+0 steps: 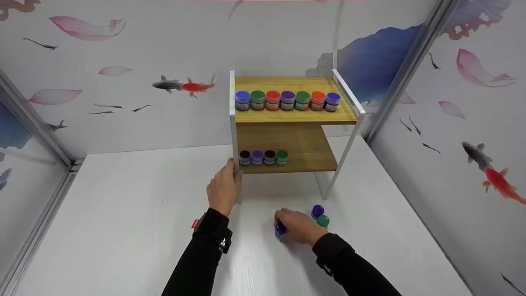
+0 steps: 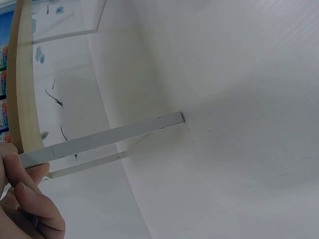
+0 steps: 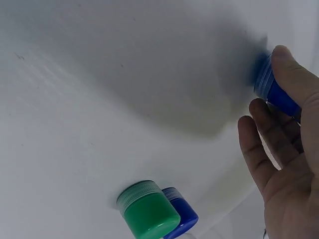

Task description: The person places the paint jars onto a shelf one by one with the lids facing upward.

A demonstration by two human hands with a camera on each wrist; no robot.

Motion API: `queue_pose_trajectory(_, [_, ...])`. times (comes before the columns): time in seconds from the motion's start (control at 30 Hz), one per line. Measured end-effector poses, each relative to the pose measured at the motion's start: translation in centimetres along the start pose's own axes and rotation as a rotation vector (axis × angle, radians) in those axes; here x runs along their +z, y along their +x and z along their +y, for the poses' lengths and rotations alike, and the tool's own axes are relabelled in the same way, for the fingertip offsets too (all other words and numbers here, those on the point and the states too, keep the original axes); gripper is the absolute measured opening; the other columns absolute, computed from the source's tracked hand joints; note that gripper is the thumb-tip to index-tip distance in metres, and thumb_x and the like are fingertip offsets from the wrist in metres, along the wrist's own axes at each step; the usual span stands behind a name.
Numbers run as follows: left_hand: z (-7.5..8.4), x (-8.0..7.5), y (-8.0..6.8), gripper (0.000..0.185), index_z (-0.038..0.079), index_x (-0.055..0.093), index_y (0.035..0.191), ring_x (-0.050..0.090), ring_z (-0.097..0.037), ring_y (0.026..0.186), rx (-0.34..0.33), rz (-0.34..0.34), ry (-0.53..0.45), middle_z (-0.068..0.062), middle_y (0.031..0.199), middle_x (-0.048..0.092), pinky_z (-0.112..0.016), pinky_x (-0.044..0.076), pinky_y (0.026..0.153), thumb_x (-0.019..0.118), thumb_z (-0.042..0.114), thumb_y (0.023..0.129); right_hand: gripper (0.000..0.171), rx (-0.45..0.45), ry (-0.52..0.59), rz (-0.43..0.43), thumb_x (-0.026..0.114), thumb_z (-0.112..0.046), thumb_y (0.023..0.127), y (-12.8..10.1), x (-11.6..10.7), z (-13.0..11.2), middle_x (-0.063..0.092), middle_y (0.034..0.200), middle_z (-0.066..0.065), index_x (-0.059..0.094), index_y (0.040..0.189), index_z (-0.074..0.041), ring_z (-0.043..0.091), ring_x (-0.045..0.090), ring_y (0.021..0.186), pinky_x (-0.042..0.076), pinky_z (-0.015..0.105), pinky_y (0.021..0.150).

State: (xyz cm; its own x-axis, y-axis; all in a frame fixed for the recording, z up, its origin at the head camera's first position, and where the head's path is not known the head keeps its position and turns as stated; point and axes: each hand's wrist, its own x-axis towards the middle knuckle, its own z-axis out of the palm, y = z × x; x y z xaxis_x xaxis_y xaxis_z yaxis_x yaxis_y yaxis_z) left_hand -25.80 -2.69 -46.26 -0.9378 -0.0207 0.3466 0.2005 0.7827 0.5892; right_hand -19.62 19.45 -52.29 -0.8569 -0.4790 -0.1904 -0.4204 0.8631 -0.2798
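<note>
My left hand (image 1: 224,187) grips the front left leg (image 2: 104,141) of a two-tier shelf, just beside its lower board (image 1: 304,158). In the left wrist view the fingers lie around that white leg. Down at the table, my right hand (image 1: 302,226) holds a blue paint jar (image 3: 283,99) between thumb and fingers; the palm side shows in the right wrist view. Close to the right hand, a green paint jar (image 1: 323,221) and another blue paint jar (image 1: 317,211) stand together on the white table (image 1: 135,230).
A row of several paint jars (image 1: 287,100) in blue, green, red and purple lines the upper board (image 1: 283,83). Black, blue and green jars (image 1: 269,158) stand at the left of the lower board. Printed walls (image 1: 181,45) enclose the table behind and on both sides.
</note>
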Motion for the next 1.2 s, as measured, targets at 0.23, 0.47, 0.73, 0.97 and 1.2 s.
queue_pose_trajectory(0.23, [0.2,0.0,0.0,0.010,0.013,0.059,0.099,0.055,-0.015,0.059,0.007,0.002,-0.001,-0.001,0.080,0.064,-0.029,0.038,0.048,0.059,0.022,0.097,0.038,-0.019,-0.042,0.027,0.076,-0.004,0.081,0.4,-0.4,0.0,0.060,0.111,0.003,0.059,0.114,-0.015,0.022,0.065,0.101,0.052,0.039,0.094])
queue_pose_trajectory(0.47, [0.2,0.0,0.0,0.008,0.013,0.057,0.096,0.056,-0.016,0.060,0.007,0.007,-0.009,-0.001,0.079,0.064,-0.030,0.039,0.049,0.060,0.021,0.097,0.042,-0.035,0.012,0.039,0.075,-0.007,0.084,0.3,-0.4,0.4,0.064,0.110,0.004,0.056,0.120,-0.013,0.021,0.063,0.105,0.051,0.037,0.096])
queue_pose_trajectory(0.73, [0.0,0.1,0.1,0.009,0.014,0.056,0.097,0.055,-0.016,0.060,-0.005,-0.004,0.003,0.000,0.079,0.063,-0.029,0.038,0.049,0.059,0.022,0.097,0.038,-0.046,0.015,0.085,0.076,-0.015,0.084,0.0,-0.5,1.0,0.063,0.108,0.003,0.056,0.116,-0.016,0.020,0.061,0.104,0.052,0.037,0.094])
queue_pose_trajectory(0.97, [-0.1,0.1,0.0,0.009,0.013,0.057,0.097,0.055,-0.016,0.060,0.001,0.003,0.004,-0.001,0.078,0.063,-0.029,0.038,0.048,0.059,0.022,0.097,0.036,-0.053,0.070,0.077,0.074,-0.014,0.086,0.0,-0.6,1.2,0.064,0.117,0.005,0.063,0.120,-0.011,0.022,0.064,0.108,0.051,0.037,0.095])
queue_pose_trajectory(1.2, [-0.1,0.2,0.0,0.011,0.013,0.056,0.096,0.056,-0.016,0.059,0.011,0.004,0.002,-0.001,0.077,0.063,-0.028,0.037,0.047,0.059,0.024,0.097,0.033,-0.104,0.066,0.112,0.066,-0.001,0.089,-0.1,-0.9,1.3,0.065,0.111,0.005,0.062,0.118,-0.016,0.023,0.066,0.103,0.053,0.038,0.093])
